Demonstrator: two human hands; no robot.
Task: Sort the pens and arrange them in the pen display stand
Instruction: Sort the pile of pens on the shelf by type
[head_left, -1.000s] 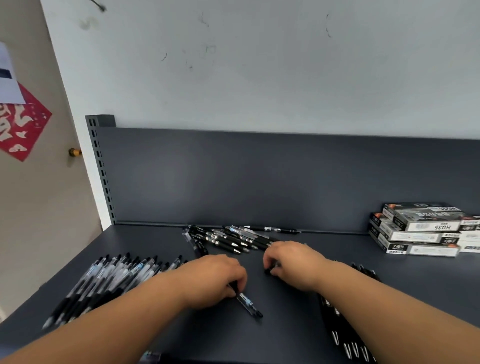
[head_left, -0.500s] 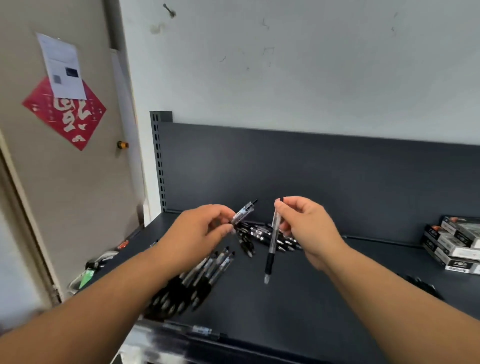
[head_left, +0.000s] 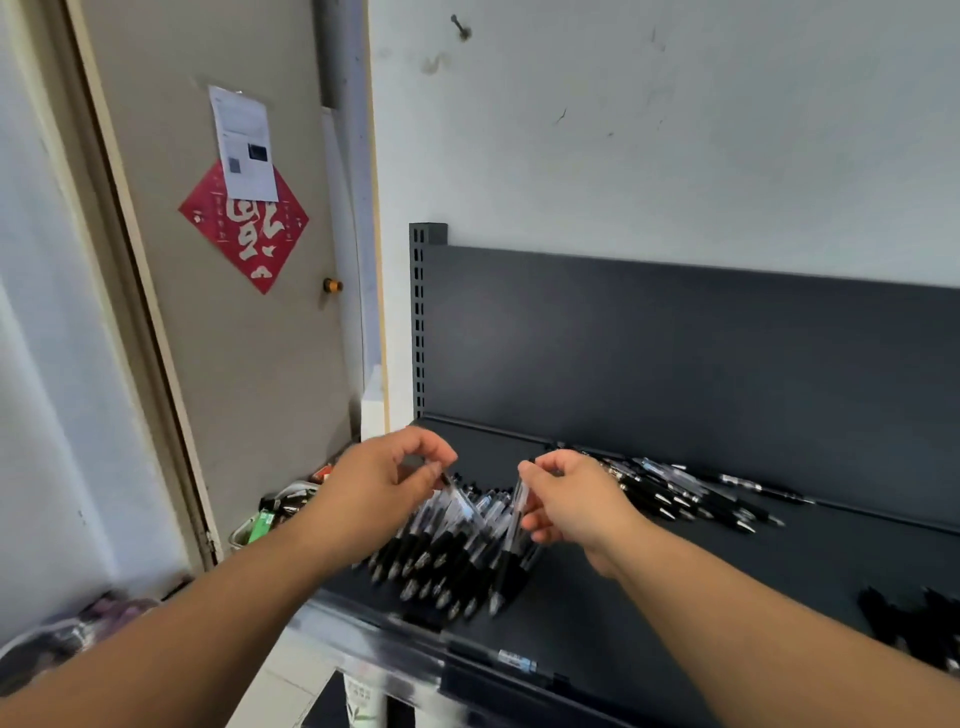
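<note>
A row of black-and-clear pens lies side by side at the left front of the dark shelf. My left hand pinches one clear pen just above the row. My right hand pinches another clear pen that hangs tip-down over the row's right edge. A loose heap of black pens lies by the shelf's back panel. More black pens show at the right edge.
The shelf's front lip runs below the pens, with a slotted upright at the back left. Left of the shelf stands a door and a bin of small items.
The view has swung left. Both hands, each with its pen, have come down from mid-air to the row of pens on the left.
</note>
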